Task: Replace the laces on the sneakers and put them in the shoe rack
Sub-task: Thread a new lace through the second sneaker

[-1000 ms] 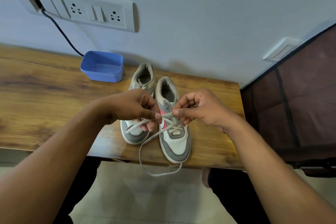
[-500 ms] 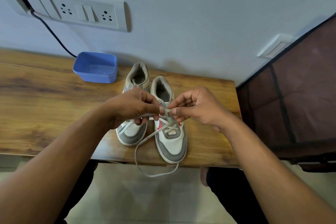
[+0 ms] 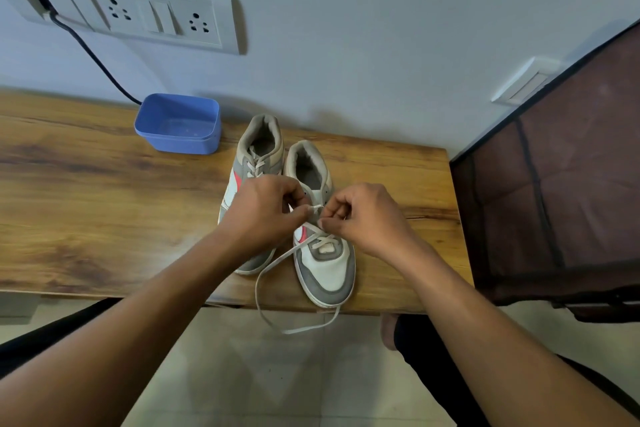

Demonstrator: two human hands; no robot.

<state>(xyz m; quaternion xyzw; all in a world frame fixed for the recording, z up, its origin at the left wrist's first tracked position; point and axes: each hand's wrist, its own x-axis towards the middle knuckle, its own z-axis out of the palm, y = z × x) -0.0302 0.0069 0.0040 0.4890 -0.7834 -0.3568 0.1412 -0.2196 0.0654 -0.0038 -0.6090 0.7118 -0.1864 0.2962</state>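
**Lacing in progress.** Left grip (image 3: 266, 215) and right grip (image 3: 363, 218), fingers curled, pinch the white lace (image 3: 277, 262) between them, above the half-laced sneaker (image 3: 327, 270) on the bench (image 3: 104, 204). Risk: the slack loop hanging below could snag the bench edge, dragging the lace from its eyelets.

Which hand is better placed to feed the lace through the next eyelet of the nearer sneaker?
Left, probably: the left hand pinches the lace near its end, just above the sneaker; the right hand curls beside it, ready to pull through.
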